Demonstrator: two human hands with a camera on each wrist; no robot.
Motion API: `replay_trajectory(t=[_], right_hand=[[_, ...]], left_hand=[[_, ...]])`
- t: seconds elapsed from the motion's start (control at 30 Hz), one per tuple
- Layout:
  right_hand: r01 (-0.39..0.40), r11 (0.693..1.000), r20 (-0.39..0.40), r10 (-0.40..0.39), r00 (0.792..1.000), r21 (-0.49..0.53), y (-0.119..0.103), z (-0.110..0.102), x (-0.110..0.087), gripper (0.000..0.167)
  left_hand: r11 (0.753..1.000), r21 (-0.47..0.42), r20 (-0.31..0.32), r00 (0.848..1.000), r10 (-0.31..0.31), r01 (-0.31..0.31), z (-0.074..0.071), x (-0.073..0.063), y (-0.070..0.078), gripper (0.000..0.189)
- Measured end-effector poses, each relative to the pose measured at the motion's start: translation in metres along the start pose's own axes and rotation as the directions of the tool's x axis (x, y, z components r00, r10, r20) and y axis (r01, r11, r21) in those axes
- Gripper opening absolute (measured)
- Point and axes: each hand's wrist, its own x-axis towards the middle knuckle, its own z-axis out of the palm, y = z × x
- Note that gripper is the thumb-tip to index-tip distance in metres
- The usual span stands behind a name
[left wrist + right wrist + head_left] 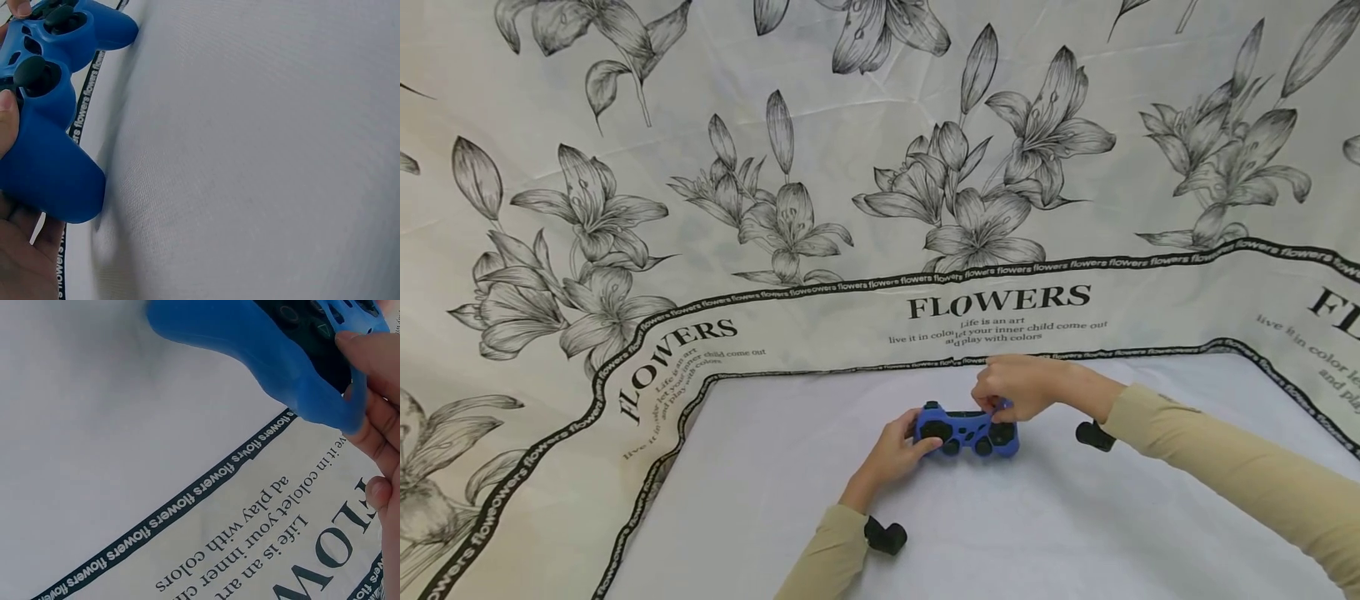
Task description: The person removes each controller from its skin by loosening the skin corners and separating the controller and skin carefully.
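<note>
A black game controller (937, 430) sits inside a blue silicone cover (958, 423) above the white cloth. My left hand (895, 450) holds its left end, thumb on top and fingers underneath; in the left wrist view the blue grip (56, 169) of the cover hangs over that hand. My right hand (1018, 387) pinches the cover's edge at the far right corner. In the right wrist view the cover (300, 394) is pulled away from the controller there, baring dark buttons (322, 328) beside the right thumb.
White cloth (760, 500) spreads under both hands. Behind it rises a flower-printed sheet (820, 325) with a black lettered border. Black wrist cameras (886, 536) are strapped at the sleeves.
</note>
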Motion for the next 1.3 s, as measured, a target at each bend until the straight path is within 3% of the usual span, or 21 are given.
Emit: replay_trajectory(t=[0.4,0.7,1.03,1.3], right_hand=[[0.037,0.999,0.026,-0.037,0.999,-0.019,0.002,-0.002,-0.003,0.017],[0.048,0.996,0.018,-0.047,0.999,-0.081,0.007,0.002,-0.008,0.01],[-0.031,0.999,0.005,0.031,1.0,0.012,0.01,0.009,-0.016,0.012],[-0.141,0.983,0.024,0.139,0.99,0.115,0.011,0.015,-0.022,0.014]], left_hand=[[1.0,0.016,0.028,1.0,-0.012,0.012,-0.003,0.0,-0.001,0.051],[1.0,0.016,0.032,0.999,0.021,-0.022,-0.004,0.002,-0.001,0.051],[0.999,0.041,0.037,0.999,0.024,-0.026,-0.004,0.001,-0.001,0.052],[1.0,0.015,0.041,0.999,0.014,-0.015,-0.004,0.001,-0.001,0.05]])
